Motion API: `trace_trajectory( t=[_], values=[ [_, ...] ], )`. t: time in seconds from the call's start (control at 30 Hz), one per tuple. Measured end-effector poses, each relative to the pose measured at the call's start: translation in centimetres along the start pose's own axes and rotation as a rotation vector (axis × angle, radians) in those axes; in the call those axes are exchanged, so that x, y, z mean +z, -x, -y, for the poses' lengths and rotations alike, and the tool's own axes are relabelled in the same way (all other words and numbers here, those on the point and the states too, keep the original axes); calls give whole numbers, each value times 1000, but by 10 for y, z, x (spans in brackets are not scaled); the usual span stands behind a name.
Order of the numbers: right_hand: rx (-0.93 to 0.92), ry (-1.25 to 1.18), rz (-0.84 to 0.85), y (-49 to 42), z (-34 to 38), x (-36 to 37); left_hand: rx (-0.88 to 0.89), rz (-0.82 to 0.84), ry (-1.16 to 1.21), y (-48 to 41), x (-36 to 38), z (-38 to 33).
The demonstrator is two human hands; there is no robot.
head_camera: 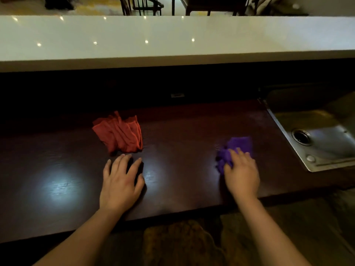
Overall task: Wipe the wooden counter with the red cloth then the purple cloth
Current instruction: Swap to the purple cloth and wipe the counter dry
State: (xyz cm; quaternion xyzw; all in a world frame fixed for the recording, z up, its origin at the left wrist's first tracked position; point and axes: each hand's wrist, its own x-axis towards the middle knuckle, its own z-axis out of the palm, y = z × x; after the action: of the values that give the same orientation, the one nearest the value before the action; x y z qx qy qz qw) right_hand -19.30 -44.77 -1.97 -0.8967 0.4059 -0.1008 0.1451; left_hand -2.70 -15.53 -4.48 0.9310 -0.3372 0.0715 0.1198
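Left hand (121,181): palm down, fingers straight and spread, flat on surface (182,169).
Right hand (242,172): palm down, fingers extended, pressing purple cloth (240,144); slightly blurred.
Forearms (90,233): bare, stretched forward, well apart.

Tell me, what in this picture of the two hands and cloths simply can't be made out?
All in the head view:
- Purple cloth: near part hidden under the right hand; the rest blurred.
- Sink: cut off by the right edge.
- Recess under the white ledge: too dark; a small pale fitting there is too small to identify.
- Chairs: cut off by the top edge.
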Motion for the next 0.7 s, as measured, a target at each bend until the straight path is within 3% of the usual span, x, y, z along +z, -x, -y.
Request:
trace_trajectory(
  t=[0.1, 0.17, 0.23, 0.3, 0.43, 0.6, 0.7],
  values=[
    [-307, -34, 82, 53, 24, 18, 104, 8, -51, 1, -2, -3],
    [-460, -32, 136, 59, 1, 12, 122, 12, -56, 2, -4, -7],
    [-400, 8, 112, 37, -38, -1, 73, 29, -31, 1, -6, -18],
    [-206, 46, 78, 5, -64, -13, -42, 70, 15, -6, -5, -40],
    [-25, 93, 54, -24, -38, -12, -211, 198, 120, -24, 8, -92],
    [-334, 133, 107, 29, -17, 4, -189, 230, 8, -25, 25, -108],
    [-360, 180, 113, 14, -51, -6, -195, 205, 0, -25, 28, -106]
  ],
)
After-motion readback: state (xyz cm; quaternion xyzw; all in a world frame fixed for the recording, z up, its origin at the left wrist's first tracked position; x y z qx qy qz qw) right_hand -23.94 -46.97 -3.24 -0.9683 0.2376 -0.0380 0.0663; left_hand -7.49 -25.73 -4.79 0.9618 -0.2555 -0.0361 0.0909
